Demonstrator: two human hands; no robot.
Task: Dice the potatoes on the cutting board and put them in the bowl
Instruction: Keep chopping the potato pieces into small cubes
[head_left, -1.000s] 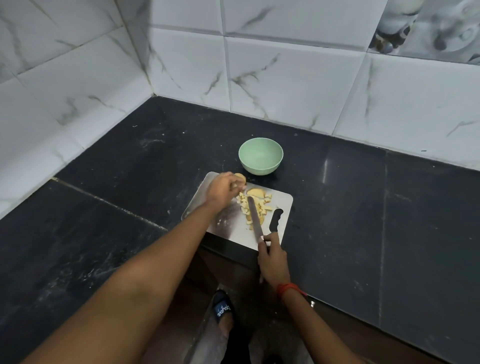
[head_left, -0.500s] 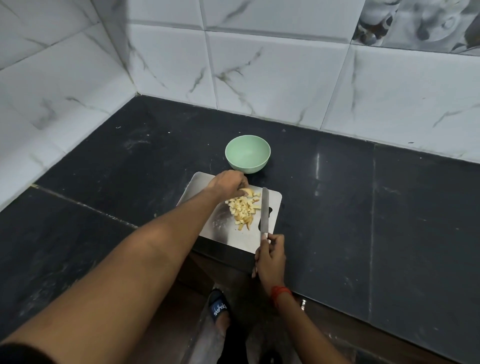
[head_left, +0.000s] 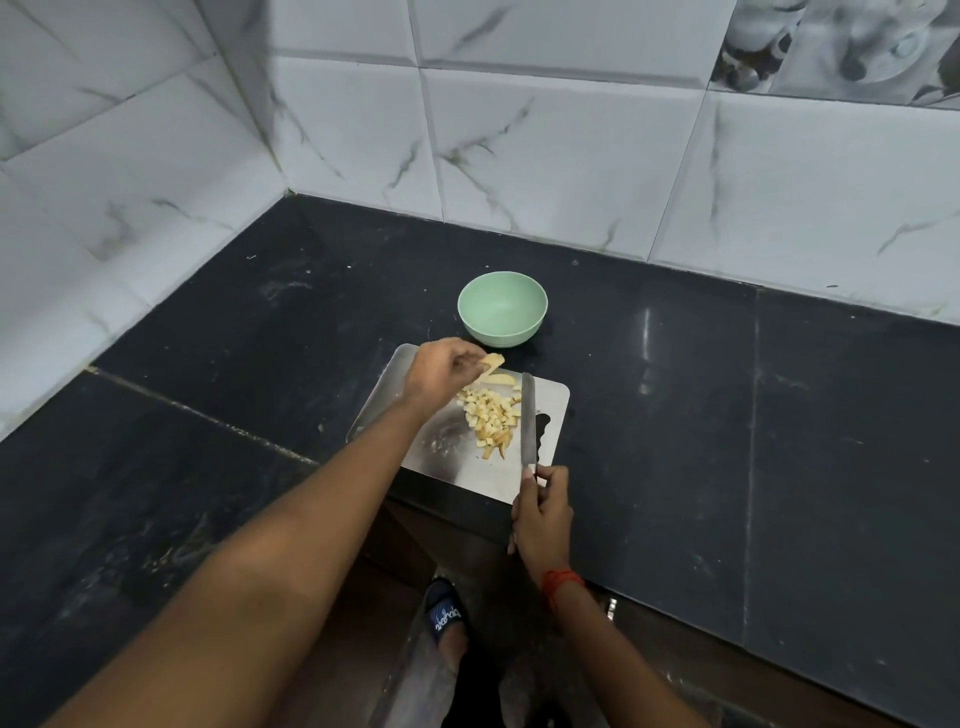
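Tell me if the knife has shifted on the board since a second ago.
Yes. The steel-bladed knife swung right off the diced potato pile, now beside the slot in the metal cutting board.

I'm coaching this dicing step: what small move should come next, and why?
Probably lay the slice pinched in the left hand flat on the board and cut it. It looks undiced, unlike the pile, and the right hand holds the knife ready alongside.

One wide-angle camera, worn on the person's head, is looking forward and down onto the counter (head_left: 675, 415) (near, within reach); the cutting board (head_left: 483, 478) is sitting centre, the tiled corner (head_left: 283, 182) at eleven o'clock.
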